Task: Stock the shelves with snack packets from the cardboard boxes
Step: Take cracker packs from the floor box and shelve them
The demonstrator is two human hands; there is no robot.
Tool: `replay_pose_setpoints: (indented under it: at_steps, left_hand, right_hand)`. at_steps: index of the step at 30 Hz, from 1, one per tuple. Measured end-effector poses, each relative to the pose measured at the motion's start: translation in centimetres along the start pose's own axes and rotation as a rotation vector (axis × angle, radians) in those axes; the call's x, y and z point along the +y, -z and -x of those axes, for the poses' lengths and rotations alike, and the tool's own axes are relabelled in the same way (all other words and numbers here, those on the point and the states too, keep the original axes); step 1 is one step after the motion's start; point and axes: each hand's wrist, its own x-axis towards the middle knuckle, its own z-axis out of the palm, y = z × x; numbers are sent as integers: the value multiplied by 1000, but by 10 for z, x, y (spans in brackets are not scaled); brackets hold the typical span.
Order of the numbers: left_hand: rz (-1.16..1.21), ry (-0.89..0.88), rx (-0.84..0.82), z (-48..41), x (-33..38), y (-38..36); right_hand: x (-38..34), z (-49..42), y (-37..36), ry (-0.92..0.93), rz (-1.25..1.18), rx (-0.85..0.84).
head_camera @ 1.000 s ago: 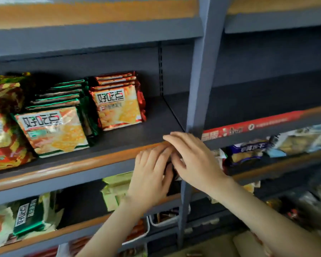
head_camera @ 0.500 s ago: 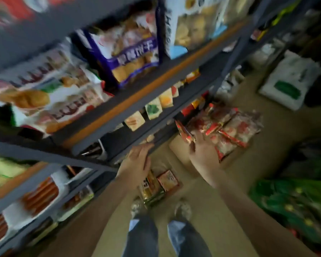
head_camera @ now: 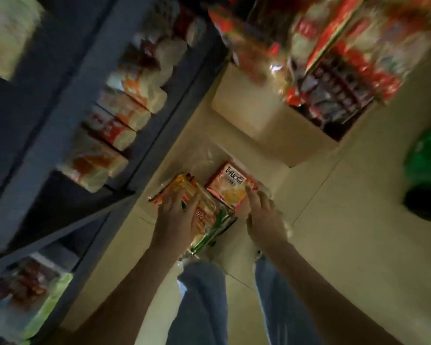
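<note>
I am looking down at the floor by my feet. A low cardboard box (head_camera: 159, 220) lined with clear plastic holds a stack of orange and green snack packets (head_camera: 209, 217) standing on edge, and beside them a red snack packet (head_camera: 230, 186) lying flat. My left hand (head_camera: 176, 219) is down on the stack, with fingers and thumb closed over the orange packets. My right hand (head_camera: 265, 217) is to the right, its fingertips touching the red packet's right edge and holding nothing.
A grey shelf unit (head_camera: 67, 115) fills the left, with white and orange packets (head_camera: 125, 113) on a low shelf. A second cardboard box (head_camera: 246, 105) full of red packets (head_camera: 334, 70) stands farther ahead. A green bag (head_camera: 428, 160) lies at the right. My legs in jeans (head_camera: 204, 302) are below.
My view has swung from the upper shelf down to the floor. Both hands left the shelf edge and dropped to the box at my feet; the left hand has closed on packets.
</note>
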Motion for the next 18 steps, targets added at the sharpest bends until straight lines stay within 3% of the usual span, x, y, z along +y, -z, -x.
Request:
replay_pose_setpoints:
  at_steps: [4,8,18]
  left_hand:
    - [-74,18,-98,-30,-29,-77]
    - [-102,-28,-151,-40,-58,-126]
    - [-68,-84,-65,-51,-78,-148]
  right_hand:
    - [11,-69,-78,-30,169,-86]
    - [18,-124,-118,57,316,-145]
    - [14,-162,-156,25,434,-117]
